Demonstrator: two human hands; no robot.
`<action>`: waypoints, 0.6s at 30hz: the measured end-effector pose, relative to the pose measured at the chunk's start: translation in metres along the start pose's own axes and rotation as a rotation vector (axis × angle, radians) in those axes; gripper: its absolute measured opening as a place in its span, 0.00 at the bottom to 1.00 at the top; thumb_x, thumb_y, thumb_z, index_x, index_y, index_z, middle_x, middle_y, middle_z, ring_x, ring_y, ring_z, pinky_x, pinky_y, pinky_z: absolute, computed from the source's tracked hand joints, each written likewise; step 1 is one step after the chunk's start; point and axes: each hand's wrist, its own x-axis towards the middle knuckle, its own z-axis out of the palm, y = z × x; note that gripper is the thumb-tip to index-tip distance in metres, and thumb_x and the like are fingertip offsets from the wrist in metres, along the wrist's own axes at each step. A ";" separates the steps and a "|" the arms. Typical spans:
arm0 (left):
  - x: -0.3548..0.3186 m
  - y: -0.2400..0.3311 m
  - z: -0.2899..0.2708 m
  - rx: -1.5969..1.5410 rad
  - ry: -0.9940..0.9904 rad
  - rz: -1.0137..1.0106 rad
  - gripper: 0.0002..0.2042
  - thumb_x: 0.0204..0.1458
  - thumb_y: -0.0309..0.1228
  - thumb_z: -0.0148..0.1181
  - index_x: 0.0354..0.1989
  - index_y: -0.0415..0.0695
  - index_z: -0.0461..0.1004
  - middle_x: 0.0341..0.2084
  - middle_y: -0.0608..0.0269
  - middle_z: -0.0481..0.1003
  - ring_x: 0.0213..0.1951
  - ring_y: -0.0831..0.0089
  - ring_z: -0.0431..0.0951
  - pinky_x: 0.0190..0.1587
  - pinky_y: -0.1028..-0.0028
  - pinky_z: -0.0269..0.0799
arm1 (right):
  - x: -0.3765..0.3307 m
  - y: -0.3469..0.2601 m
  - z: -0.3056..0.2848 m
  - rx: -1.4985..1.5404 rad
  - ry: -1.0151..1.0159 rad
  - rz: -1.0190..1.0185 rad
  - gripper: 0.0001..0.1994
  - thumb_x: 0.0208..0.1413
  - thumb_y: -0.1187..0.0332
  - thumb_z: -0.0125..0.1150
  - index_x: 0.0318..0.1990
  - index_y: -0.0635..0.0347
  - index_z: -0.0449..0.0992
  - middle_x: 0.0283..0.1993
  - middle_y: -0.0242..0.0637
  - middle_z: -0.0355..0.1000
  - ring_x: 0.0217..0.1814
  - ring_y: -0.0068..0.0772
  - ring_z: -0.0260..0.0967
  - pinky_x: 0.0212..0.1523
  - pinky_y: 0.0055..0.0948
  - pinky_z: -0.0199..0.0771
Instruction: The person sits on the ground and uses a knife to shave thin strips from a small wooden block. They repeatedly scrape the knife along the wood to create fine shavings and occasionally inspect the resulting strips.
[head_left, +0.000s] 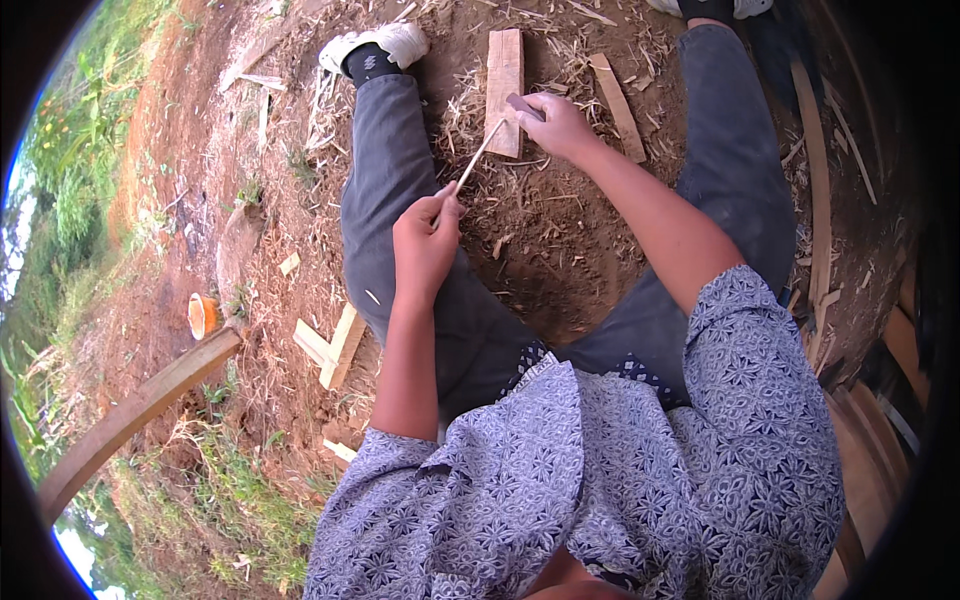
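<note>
My left hand (pixel 428 238) is closed round the lower end of a thin, pale wooden stick (pixel 478 160). The stick slants up and right, and its far tip lies over a flat wooden board (pixel 505 70) on the ground. By that tip, my right hand (pixel 556 125) pinches a small flat brown piece (pixel 524 107); its exact kind is too small to tell. The brown piece is above the board, close to the stick's end. Whether it touches the stick I cannot tell.
My outstretched legs flank the board. A narrow wooden strip (pixel 618 105) lies right of it among shavings. At left are crossed wood offcuts (pixel 335 347), a long wooden beam (pixel 140 410) and an orange container (pixel 203 316). Long planks (pixel 815 190) lie at right.
</note>
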 end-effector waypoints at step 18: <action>0.006 0.003 0.012 0.624 0.156 0.414 0.12 0.61 0.27 0.58 0.50 0.45 0.82 0.28 0.57 0.77 0.29 0.55 0.81 0.32 0.59 0.76 | 0.011 -0.012 -0.029 0.337 -0.043 0.024 0.22 0.66 0.69 0.62 0.65 0.61 0.73 0.54 0.40 0.78 0.42 0.25 0.79 0.45 0.26 0.83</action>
